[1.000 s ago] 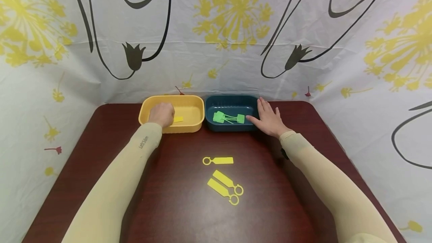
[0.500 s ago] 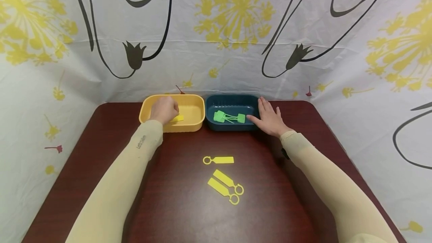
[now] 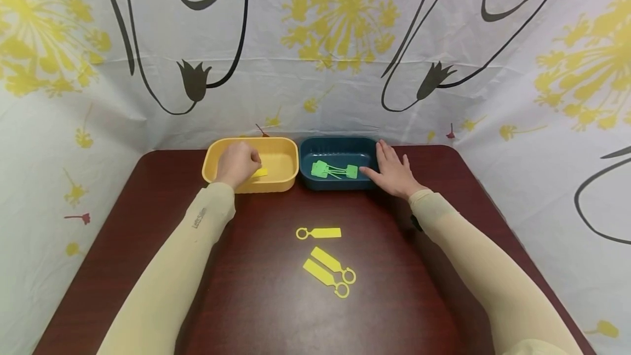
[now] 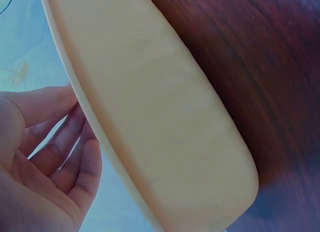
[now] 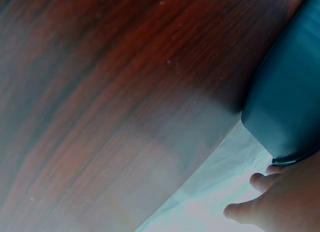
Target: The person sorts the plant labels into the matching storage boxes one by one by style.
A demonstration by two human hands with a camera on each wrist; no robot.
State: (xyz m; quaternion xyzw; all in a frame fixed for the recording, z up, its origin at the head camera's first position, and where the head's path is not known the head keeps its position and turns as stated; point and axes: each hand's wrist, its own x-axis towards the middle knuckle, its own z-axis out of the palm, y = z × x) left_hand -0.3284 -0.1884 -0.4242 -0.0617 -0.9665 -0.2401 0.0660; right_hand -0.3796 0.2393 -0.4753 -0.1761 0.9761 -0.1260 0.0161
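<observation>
On the worktop, a tag is lying in the yellow tub, probably light, bendy and best edge-pinched, left hand bent beside it, grip unclear, right hand spread right of the tub.

The head view looks forward and down from above the near side, far enough back to take in the glossy reddish-brown wood-grain table and the white flower-printed cloth behind. The left wrist view sits close to the rounded yellow plastic tray, slanted and facing its outer wall, the bare left hand at its left edge; the head view shows both. The right wrist view, also near and slanted, shares the rounded dark teal plastic tray and bare right hand with the head view
</observation>
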